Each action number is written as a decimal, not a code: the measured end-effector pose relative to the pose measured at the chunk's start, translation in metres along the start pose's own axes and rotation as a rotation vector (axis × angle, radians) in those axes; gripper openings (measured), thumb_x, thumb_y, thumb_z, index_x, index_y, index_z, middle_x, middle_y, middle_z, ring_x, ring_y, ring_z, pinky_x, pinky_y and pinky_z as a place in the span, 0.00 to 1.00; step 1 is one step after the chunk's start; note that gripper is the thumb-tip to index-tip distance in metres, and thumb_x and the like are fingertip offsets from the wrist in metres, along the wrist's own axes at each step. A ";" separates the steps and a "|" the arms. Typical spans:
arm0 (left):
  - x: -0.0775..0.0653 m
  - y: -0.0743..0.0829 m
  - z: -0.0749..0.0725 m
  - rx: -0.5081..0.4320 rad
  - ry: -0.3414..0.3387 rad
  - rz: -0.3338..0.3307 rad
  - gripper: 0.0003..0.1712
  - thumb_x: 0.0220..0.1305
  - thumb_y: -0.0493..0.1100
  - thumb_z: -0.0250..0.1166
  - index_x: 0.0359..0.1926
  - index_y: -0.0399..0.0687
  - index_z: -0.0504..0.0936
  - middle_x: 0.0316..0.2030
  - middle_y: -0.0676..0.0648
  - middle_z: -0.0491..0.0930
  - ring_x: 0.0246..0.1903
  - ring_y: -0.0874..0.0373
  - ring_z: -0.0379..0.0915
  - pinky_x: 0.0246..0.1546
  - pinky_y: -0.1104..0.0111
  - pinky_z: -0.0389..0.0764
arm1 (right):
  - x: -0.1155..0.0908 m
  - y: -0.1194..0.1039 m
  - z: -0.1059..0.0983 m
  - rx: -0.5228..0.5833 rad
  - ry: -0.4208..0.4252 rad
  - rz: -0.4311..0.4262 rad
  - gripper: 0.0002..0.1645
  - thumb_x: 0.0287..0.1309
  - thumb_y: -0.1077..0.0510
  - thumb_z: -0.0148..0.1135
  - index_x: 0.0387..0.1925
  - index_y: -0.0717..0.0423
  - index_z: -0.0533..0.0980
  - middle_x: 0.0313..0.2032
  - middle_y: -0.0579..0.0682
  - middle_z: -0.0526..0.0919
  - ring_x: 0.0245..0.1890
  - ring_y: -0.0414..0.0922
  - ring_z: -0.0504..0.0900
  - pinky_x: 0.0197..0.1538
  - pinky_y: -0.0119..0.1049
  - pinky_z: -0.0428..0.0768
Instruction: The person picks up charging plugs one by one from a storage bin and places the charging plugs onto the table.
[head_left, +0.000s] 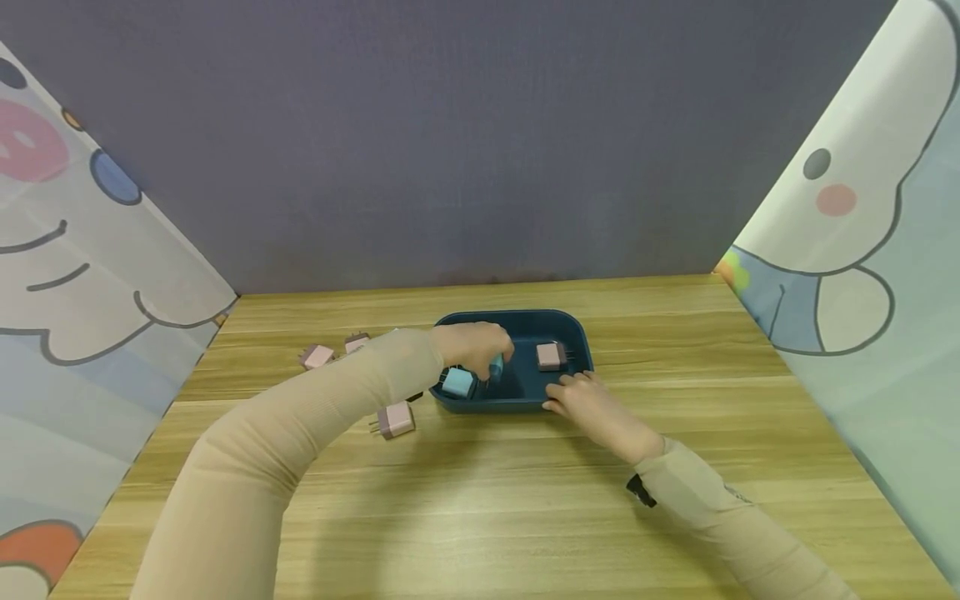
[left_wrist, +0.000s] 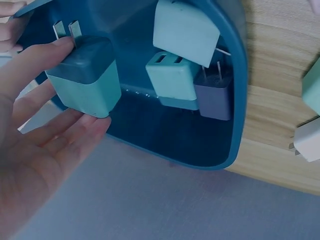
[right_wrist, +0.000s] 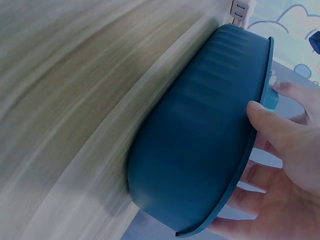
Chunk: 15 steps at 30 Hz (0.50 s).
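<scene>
My left hand [head_left: 474, 346] is over the dark blue bin [head_left: 487, 407], pinching a two-tone teal charger plug [left_wrist: 87, 90] between thumb and fingers. Its two metal prongs point up beside the thumb in the left wrist view. At the bin's near right corner, my right hand [head_left: 596, 414] grips the rim, thumb on the outer wall [right_wrist: 195, 135] and the other fingers over the inner side. Inside lie a light blue charger plug [head_left: 457, 382] on the left and a pink one [head_left: 550, 357] on the right. The left wrist view shows several plugs clustered at one end, including a dark purple-grey one [left_wrist: 215, 95].
Left of the bin, several pink charger plugs lie loose on the wooden table [head_left: 480, 517], among them a near one [head_left: 396, 419] and a farther one [head_left: 317, 357]. My left sleeve [head_left: 300, 425] covers part of that area. A grey wall [head_left: 480, 150] rises behind the table.
</scene>
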<state>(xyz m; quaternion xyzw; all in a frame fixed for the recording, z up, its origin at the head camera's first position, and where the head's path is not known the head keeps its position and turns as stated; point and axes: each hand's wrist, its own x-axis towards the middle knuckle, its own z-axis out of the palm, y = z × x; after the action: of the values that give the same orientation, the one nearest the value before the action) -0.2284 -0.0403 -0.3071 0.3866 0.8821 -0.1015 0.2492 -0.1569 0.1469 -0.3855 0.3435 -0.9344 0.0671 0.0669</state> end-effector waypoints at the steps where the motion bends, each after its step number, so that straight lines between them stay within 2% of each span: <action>1: 0.000 0.000 -0.001 0.001 -0.001 -0.003 0.25 0.53 0.40 0.65 0.54 0.46 0.72 0.52 0.48 0.70 0.49 0.56 0.67 0.42 0.69 0.73 | 0.000 0.000 0.000 0.000 0.000 0.000 0.10 0.52 0.54 0.60 0.22 0.53 0.72 0.21 0.48 0.74 0.23 0.46 0.75 0.39 0.52 0.74; 5: -0.003 0.002 -0.004 0.004 -0.004 -0.013 0.25 0.53 0.40 0.64 0.54 0.46 0.72 0.52 0.49 0.70 0.50 0.56 0.67 0.42 0.69 0.73 | 0.000 0.000 0.001 0.001 0.004 -0.001 0.10 0.51 0.54 0.60 0.21 0.53 0.72 0.20 0.48 0.74 0.24 0.47 0.75 0.39 0.53 0.74; 12: -0.008 0.001 -0.007 -0.004 0.003 -0.010 0.26 0.53 0.40 0.64 0.54 0.46 0.72 0.53 0.49 0.70 0.52 0.56 0.66 0.44 0.69 0.72 | -0.002 0.001 0.001 -0.006 0.014 -0.016 0.11 0.52 0.54 0.60 0.20 0.51 0.70 0.19 0.44 0.71 0.20 0.41 0.71 0.32 0.42 0.71; 15: -0.011 -0.001 -0.007 0.009 0.019 -0.003 0.25 0.53 0.40 0.65 0.54 0.46 0.72 0.53 0.49 0.70 0.52 0.56 0.66 0.45 0.69 0.72 | -0.002 0.001 0.002 -0.012 0.018 -0.024 0.10 0.52 0.54 0.60 0.21 0.51 0.71 0.20 0.45 0.71 0.20 0.41 0.71 0.32 0.42 0.72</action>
<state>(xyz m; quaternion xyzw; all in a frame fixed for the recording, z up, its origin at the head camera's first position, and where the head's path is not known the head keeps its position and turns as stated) -0.2252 -0.0449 -0.2955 0.3873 0.8846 -0.1020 0.2388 -0.1563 0.1488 -0.3874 0.3535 -0.9300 0.0638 0.0782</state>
